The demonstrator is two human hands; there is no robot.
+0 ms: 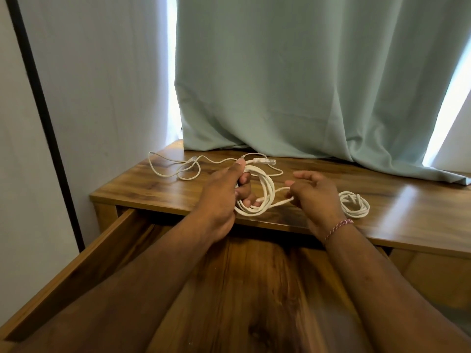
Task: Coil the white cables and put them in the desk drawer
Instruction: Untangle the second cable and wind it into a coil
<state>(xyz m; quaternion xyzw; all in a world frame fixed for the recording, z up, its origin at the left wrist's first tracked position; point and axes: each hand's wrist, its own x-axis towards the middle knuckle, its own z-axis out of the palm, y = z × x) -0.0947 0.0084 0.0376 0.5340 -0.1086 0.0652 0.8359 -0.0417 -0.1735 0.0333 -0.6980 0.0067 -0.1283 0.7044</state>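
My left hand (224,194) grips a coil of flat white cable (267,189) above the desk's front edge, thumb on top, with the cable's plug (262,161) sticking out behind it. My right hand (316,197) pinches the loose tail of the same cable (283,201) just right of the coil. A second white cable (355,205) lies coiled on the desk to the right of my right hand. A thin white cable (178,166) lies loose and uncoiled at the desk's back left. The desk drawer (76,271) stands pulled open under my forearms.
The wooden desk top (407,200) runs to the right. A pale green curtain (305,85) hangs down onto its back edge. A white wall with a black vertical strip (38,98) stands close on the left.
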